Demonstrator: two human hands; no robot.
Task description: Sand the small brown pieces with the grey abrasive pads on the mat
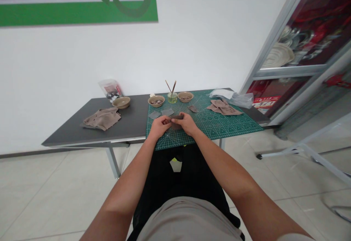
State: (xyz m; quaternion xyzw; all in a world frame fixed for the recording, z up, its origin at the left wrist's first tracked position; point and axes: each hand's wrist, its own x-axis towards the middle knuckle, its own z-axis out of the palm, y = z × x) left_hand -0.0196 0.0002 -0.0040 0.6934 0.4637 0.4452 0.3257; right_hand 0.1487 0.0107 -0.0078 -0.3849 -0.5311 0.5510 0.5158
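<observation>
My left hand [159, 126] and my right hand [188, 123] meet over the front of a green cutting mat [214, 125]. Between them is a small, flat grey-brown piece [177, 117], pinched at its sides by my closed fingers. Its material is too small to make out. Just beyond my left hand lie two thin grey squares [167, 112]. A small brown scrap [193, 108] rests on the mat past my right hand.
Two bowls with small pieces [156, 104] flank a glass jar [172, 98] holding two brushes. A bowl [121, 102], a plastic bag [110, 89] and a brown cloth [102, 119] sit left. Another cloth [223, 107] and clear plastic [241, 99] lie right. A wall rises behind.
</observation>
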